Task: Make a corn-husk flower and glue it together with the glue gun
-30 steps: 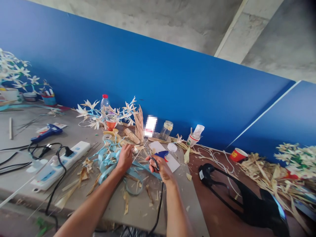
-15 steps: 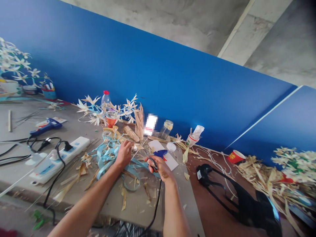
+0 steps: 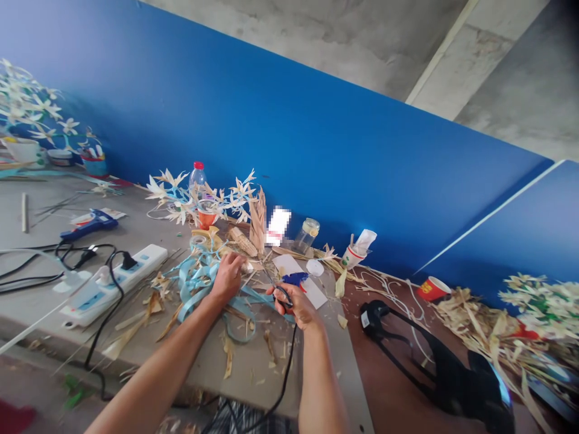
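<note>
My right hand (image 3: 298, 306) grips dark-handled scissors (image 3: 283, 295), their blades pointing up and left toward my left hand. Fingers pinched together, my left hand (image 3: 228, 277) is at a small pale piece that I cannot make out, above the scraps. Light blue ribbon (image 3: 190, 292) lies in loops under and beside my left hand. Just beyond the scissors, a blue glue gun (image 3: 296, 279) rests on white paper (image 3: 315, 293). Behind my left hand are a corn cob (image 3: 243, 241) and pale husk flowers (image 3: 180, 211) on blue stems, around an orange cup (image 3: 207, 219).
A white power strip (image 3: 147, 263) with black cords lies left, near another blue glue gun (image 3: 96, 224). Husk scraps (image 3: 228, 355) litter the table. A glass jar (image 3: 307, 235) stands by the blue partition (image 3: 316, 138). At right are a black strapped device (image 3: 452, 361) and a husk pile (image 3: 470, 313).
The view has shifted slightly, so the things at left sit a little further right. Both hands keep nearly the same place and grip, the scissors still in the right one.
</note>
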The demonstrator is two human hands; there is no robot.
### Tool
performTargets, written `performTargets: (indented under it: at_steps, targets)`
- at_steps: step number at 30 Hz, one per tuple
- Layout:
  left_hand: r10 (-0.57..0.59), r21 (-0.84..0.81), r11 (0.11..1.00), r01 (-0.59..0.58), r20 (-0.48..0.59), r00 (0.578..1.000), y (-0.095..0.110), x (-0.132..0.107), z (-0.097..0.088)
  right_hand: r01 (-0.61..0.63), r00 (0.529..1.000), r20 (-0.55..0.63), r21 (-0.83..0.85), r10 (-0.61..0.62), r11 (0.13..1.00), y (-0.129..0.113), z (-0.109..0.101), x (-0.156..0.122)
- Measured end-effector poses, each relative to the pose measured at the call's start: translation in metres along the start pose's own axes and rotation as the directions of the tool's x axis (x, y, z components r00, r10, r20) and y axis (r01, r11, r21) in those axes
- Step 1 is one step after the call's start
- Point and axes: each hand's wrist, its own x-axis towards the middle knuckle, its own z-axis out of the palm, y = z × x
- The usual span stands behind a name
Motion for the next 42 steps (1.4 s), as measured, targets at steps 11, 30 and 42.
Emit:
performTargets:
  at_steps: [11,30,42]
  targets:
    - [0.029,-0.003,1.0,-0.029,-0.018,0.999,-0.0019,-0.0011,0.0012,-0.041,0.999,-0.001,-0.013,0.041,0.999,-0.001,-0.0009,-0.0009]
    - [0.046,-0.02,0.999,-0.046,0.02,0.999,-0.0047,-0.0004,0.0013,-0.058,0.998,0.015,0.0,0.058,0.998,-0.0038,-0.0006,-0.0025]
    - [0.039,-0.044,0.998,-0.037,0.03,0.999,-0.0046,0.0,-0.0002,-0.039,0.999,0.036,-0.024,0.04,0.999,0.0005,-0.0035,-0.0025]
